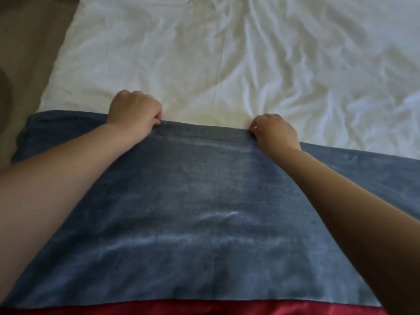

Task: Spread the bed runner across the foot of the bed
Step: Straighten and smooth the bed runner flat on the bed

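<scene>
Bed (227, 53): covered by white sheet (159, 64), heavily creased, wrinkles fanning from centre. Blue runner (193, 201) lies flat on sheet across near end, far edge roughly straight, left end draping over bed side. Red fabric (181, 309) shows along runner's near edge. Tan floor (27, 53) at left.

Head cam, close, down at bed (227, 53).

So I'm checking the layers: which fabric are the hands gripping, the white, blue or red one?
The blue bed runner; both hands pinch its far edge.
</scene>
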Motion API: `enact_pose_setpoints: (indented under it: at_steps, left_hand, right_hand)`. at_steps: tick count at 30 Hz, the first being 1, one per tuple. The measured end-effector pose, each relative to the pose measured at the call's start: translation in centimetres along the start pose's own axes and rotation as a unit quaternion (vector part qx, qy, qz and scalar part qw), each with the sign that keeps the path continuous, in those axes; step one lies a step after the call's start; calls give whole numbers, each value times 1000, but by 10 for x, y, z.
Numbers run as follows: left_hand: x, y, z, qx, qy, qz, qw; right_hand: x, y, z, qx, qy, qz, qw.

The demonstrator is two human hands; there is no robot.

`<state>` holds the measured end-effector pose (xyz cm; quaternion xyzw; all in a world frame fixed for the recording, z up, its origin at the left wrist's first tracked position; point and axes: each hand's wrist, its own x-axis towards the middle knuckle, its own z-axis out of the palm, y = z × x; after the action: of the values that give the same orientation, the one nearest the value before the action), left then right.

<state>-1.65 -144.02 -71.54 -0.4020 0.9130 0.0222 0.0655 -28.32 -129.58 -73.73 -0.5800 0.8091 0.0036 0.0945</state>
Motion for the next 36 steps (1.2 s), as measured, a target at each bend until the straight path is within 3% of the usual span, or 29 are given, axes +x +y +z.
enact_pose_setpoints:
  at_steps: [5,11,19,24,36]
  left_hand:
    - [-17,24,3,9,56,-67,996]
    - [-64,47,-3,-39,131,-52,989]
    - [-168,63,-4,-92,28,-5,995]
    - [-261,81,-7,-111,48,-14,993]
    - [-436,93,57,-121,-56,12,991]
  right_hand:
    - [0,2,-2,32,-31,-16,999]
    - [-46,-9,-10,42,46,-53,997]
    - [-162,-67,-9,22,21,-128,991]
    - [-243,-129,-4,48,-3,-82,995]
    - [-404,-191,51,65,-54,-115,990]
